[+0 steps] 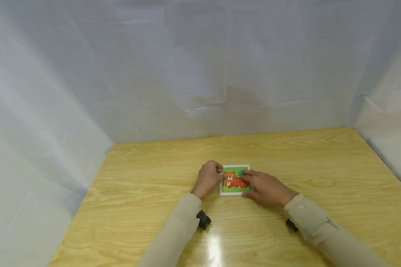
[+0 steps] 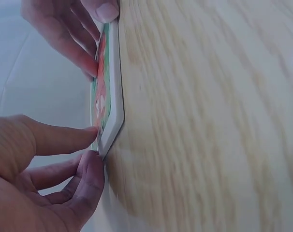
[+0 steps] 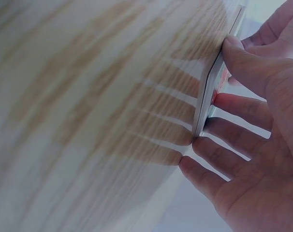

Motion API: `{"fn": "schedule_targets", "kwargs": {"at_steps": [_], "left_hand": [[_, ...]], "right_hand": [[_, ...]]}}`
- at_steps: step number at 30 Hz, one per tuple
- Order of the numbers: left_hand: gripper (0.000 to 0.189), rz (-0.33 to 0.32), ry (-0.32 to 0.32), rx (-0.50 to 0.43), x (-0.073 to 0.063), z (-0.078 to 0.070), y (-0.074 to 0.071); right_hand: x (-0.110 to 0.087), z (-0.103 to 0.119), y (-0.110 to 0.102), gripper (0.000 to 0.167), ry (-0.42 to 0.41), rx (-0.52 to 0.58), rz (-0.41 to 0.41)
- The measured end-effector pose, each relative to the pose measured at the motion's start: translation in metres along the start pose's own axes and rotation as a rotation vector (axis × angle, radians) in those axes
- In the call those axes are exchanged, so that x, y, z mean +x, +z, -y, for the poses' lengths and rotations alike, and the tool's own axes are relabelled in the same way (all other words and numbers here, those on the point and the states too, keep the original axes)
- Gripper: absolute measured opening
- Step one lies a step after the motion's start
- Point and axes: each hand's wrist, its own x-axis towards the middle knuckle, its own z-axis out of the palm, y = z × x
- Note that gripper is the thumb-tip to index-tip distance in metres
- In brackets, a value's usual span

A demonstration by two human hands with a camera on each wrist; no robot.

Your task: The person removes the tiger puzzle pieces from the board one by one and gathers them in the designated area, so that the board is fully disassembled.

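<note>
A square picture board (image 1: 235,189) with a white border shows an orange tiger on green, lying flat on the wooden table. At its left edge my left hand (image 1: 208,178) pinches, one fingertip on the picture face and others low against the side, as the left wrist view shows. My right hand (image 1: 267,187) holds the right part of the board. Its thumb (image 3: 241,60) presses on the near edge, while the fingers reach over the picture and down the right side. The little fingertip meets the table. The right fingers cover part of the tiger's back.
The wooden table (image 1: 147,185) spreads around the board on all sides. White sheeting (image 1: 173,74) hangs behind it and along both sides. Each wrist carries a small black camera (image 1: 204,220) below a light sleeve.
</note>
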Motion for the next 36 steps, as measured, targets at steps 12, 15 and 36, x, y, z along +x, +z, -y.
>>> {"fn": "schedule_targets", "kwargs": {"at_steps": [12,15,36], "left_hand": [[0.028,-0.005,-0.098,-0.031,0.0053,0.0022,0.0017],[0.028,-0.006,-0.105,-0.041,0.0053,0.0031,0.0022],[0.029,-0.010,-0.125,-0.094,0.0027,0.0026,0.0019]], "right_hand": [[0.0025,-0.0013,0.0022,0.058,0.001,0.001,0.007],[0.0024,-0.0019,0.0032,0.058,-0.005,-0.002,0.003],[0.0029,-0.0036,0.0049,0.057,-0.022,-0.010,-0.006]]}}
